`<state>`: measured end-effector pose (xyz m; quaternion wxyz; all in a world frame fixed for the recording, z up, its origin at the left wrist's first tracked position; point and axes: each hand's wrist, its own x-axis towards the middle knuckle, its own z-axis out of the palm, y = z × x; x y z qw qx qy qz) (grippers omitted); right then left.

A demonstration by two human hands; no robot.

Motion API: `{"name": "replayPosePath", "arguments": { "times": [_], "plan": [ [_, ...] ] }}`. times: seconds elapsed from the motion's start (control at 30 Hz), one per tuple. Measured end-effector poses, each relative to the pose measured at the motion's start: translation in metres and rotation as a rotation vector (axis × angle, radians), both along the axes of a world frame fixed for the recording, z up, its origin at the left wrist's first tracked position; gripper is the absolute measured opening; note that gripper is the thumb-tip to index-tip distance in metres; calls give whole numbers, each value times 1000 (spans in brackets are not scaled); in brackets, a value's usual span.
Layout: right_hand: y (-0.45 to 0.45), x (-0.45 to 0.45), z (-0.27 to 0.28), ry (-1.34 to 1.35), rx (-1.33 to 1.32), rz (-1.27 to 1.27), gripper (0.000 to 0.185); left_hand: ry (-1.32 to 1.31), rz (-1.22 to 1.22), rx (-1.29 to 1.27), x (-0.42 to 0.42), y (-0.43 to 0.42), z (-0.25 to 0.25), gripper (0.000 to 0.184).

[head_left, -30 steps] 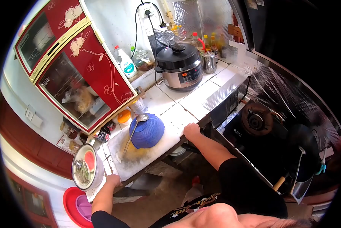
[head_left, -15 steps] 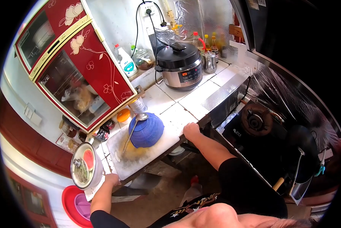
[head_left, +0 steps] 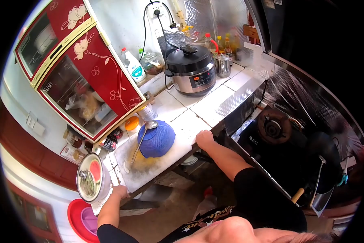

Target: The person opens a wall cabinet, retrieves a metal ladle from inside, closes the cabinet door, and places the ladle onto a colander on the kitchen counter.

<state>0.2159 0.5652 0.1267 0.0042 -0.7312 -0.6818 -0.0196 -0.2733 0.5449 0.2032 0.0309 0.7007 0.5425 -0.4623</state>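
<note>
My left hand point(head_left: 119, 192) rests at the front edge of the white tiled counter point(head_left: 176, 103), beside the cutting board's near-left corner. Its fingers look curled over the edge and are partly hidden. Further right, my right hand point(head_left: 205, 139) is closed on the same edge, past the board's right end. Between them lies the stained white cutting board point(head_left: 165, 164). On it a blue mesh basket point(head_left: 159, 141) sits upside down, with a metal spoon point(head_left: 140, 141) leaning across it. Left of my left hand stands a pot with a glass lid point(head_left: 93, 178).
A pressure cooker point(head_left: 191, 71) and a metal jug point(head_left: 222, 66) stand at the back. The red cabinet point(head_left: 105, 73) overhangs the counter's left side. Right are a gas burner point(head_left: 273, 128) and a dark wok point(head_left: 321, 156). A red basin point(head_left: 74, 218) is low at left.
The view has shifted very slightly. Both hands stay at the counter edge, and the basket and spoon have not moved.
</note>
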Motion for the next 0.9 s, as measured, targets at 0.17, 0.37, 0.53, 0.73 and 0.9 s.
{"name": "replayPosePath", "arguments": {
  "times": [0.17, 0.37, 0.53, 0.73, 0.9],
  "plan": [
    [-7, -3, 10, 24, 47, -39, 16, -18, -32, 17, -13, 4, -10, 48],
    [-8, -3, 7, 5, 72, -39, 16, -7, -14, -3, -11, 6, -10, 47],
    [-7, -3, 8, -8, 70, -27, 17, -16, -23, 4, -15, 7, -13, 46],
    [-4, -1, 8, -14, -28, 3, 21, -9, -9, 0, -11, 5, -9, 46],
    [-9, -2, 13, 8, 39, -21, 17, 2, -42, -11, -9, 5, -7, 47]
  ]
}}
